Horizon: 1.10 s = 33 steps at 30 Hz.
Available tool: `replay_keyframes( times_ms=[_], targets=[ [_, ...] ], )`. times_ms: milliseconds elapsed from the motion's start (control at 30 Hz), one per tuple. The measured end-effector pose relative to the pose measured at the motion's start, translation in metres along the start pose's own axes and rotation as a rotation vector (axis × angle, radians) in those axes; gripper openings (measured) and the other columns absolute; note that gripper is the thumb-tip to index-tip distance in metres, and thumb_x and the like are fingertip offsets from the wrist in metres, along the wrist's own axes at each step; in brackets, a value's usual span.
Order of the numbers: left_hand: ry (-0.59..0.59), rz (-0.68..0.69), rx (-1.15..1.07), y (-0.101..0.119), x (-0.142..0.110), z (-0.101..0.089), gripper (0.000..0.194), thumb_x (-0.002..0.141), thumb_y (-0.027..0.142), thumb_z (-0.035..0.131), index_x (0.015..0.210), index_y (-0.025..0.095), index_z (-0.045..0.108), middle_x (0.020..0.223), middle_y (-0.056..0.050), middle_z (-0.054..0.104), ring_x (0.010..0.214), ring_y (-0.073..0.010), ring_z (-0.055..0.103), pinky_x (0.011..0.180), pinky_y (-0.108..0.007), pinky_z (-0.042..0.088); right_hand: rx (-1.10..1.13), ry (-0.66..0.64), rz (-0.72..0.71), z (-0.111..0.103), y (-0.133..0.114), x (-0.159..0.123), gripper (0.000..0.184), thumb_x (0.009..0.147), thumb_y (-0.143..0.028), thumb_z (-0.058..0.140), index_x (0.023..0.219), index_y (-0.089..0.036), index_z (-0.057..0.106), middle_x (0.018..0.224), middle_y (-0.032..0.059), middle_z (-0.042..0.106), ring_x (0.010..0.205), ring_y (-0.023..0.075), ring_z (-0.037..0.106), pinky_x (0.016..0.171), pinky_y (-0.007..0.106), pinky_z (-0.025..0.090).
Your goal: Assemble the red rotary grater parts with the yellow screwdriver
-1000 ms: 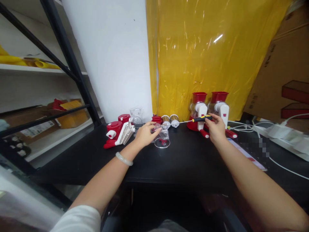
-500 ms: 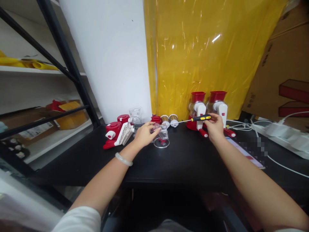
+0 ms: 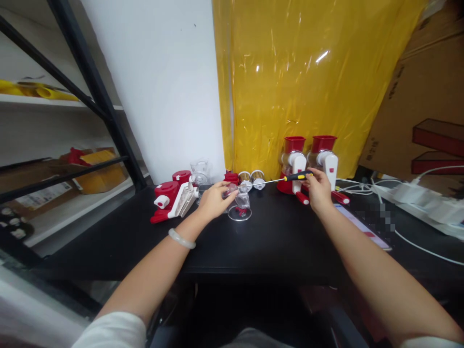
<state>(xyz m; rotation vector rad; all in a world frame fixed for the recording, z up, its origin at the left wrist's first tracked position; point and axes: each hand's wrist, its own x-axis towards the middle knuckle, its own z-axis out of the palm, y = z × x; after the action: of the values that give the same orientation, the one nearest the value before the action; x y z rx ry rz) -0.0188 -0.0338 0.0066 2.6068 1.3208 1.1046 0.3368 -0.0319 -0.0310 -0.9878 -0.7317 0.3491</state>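
My left hand (image 3: 214, 199) is closed on a clear plastic housing (image 3: 243, 199) that rests on the black table, its round rim toward me. In my right hand (image 3: 318, 189) is a screwdriver (image 3: 297, 176) with a black and yellow handle, pinched near the handle's end. Its long shaft points left, and the tip reaches the clear housing near my left fingers; whether it sits in a screw is too small to tell. Behind the housing lie two grater drums (image 3: 257, 180) and a red part (image 3: 231, 178).
Red and white grater parts (image 3: 177, 199) lie to the left, with another clear housing (image 3: 200, 171) behind them. Two assembled rotary graters (image 3: 324, 159) stand at the back right. A phone (image 3: 362, 227), white cables and a power strip (image 3: 420, 198) occupy the right side.
The whole view has shifted slightly, so everything appears a little farther left. Both hands keep their holds on the housing and the screwdriver.
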Motion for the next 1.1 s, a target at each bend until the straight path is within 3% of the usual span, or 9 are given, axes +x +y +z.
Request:
replay_keyframes(
  times_ms=[233, 400, 700, 1100],
  targets=[
    [-0.009, -0.008, 0.015, 0.001, 0.000, -0.001, 0.037, 0.098, 0.052, 0.058, 0.098, 0.022, 0.080, 0.133, -0.009, 0.072, 0.116, -0.0288, 0.071, 0.102, -0.045, 0.057, -0.032, 0.015, -0.065, -0.002, 0.009, 0.002, 0.043, 0.067, -0.038, 0.078, 0.103, -0.024, 0.059, 0.094, -0.0004, 0.065, 0.076, 0.0155, 0.067, 0.074, 0.034, 0.061],
    [-0.002, -0.010, 0.013, 0.000, 0.000, 0.000, 0.036, 0.098, 0.051, 0.058, 0.096, 0.022, 0.080, 0.133, -0.009, 0.072, 0.117, -0.0286, 0.071, 0.104, -0.045, 0.056, -0.023, 0.011, -0.056, -0.003, 0.011, 0.004, 0.043, 0.067, -0.029, 0.074, 0.106, -0.024, 0.057, 0.104, 0.0017, 0.065, 0.088, 0.0159, 0.069, 0.076, 0.031, 0.061],
    [-0.009, -0.010, 0.002, 0.000, 0.001, 0.000, 0.037, 0.099, 0.052, 0.057, 0.097, 0.022, 0.080, 0.133, -0.009, 0.072, 0.117, -0.0288, 0.071, 0.102, -0.045, 0.056, -0.054, -0.016, -0.003, -0.003, 0.009, 0.005, 0.047, 0.063, -0.026, 0.073, 0.110, -0.023, 0.065, 0.108, 0.0049, 0.071, 0.104, 0.0227, 0.070, 0.095, 0.043, 0.059],
    [-0.001, -0.021, 0.012, 0.001, 0.001, 0.000, 0.038, 0.098, 0.052, 0.057, 0.095, 0.021, 0.080, 0.133, -0.008, 0.072, 0.117, -0.0288, 0.071, 0.104, -0.043, 0.055, 0.060, -0.076, -0.078, 0.000, 0.002, 0.000, 0.052, 0.060, -0.024, 0.074, 0.110, -0.023, 0.062, 0.102, 0.0025, 0.069, 0.084, 0.0177, 0.070, 0.080, 0.036, 0.061]
  ],
)
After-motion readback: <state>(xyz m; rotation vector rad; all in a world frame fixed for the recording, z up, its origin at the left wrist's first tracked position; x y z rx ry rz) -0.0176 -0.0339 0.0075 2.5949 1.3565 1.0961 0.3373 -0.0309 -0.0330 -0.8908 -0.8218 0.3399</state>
